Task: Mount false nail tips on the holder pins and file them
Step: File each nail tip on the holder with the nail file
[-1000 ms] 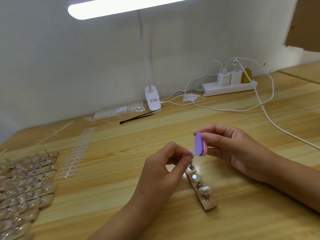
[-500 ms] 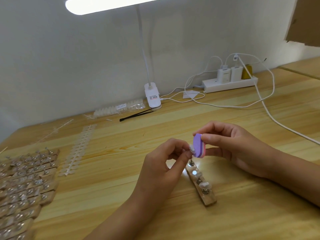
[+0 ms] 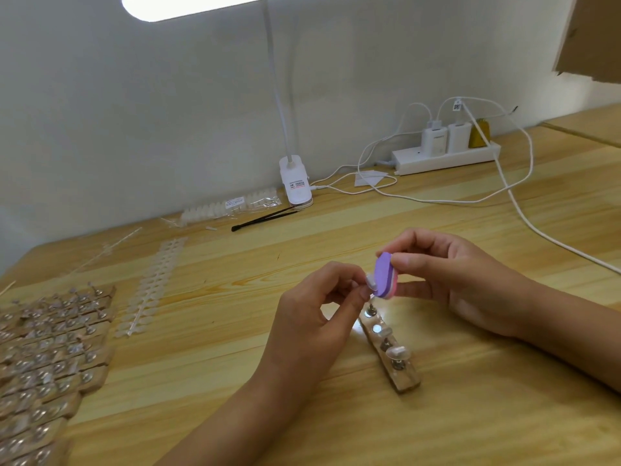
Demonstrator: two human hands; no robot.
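My left hand [image 3: 314, 311] pinches a small clear nail tip [image 3: 370, 281] between thumb and forefinger, just above the near end of the wooden pin holder [image 3: 405, 378]. My right hand [image 3: 450, 274] grips a small purple and pink file block [image 3: 385, 275], whose purple face touches the nail tip. The holder lies on the table below both hands, with metal pins along it; one pin carries a mounted nail tip [image 3: 397, 351].
Many more wooden pin holders [image 3: 43, 358] lie at the left edge. Strips of nail tips [image 3: 148, 294] lie beside them. At the back are a bag of tips [image 3: 232, 205], black tweezers [image 3: 265, 218], a clip lamp [image 3: 295, 183], a power strip [image 3: 443, 158] and white cables [image 3: 524, 220].
Both hands have stayed together above the holder. The file block has shifted slightly against the nail tip, and the camera view has drifted a little.
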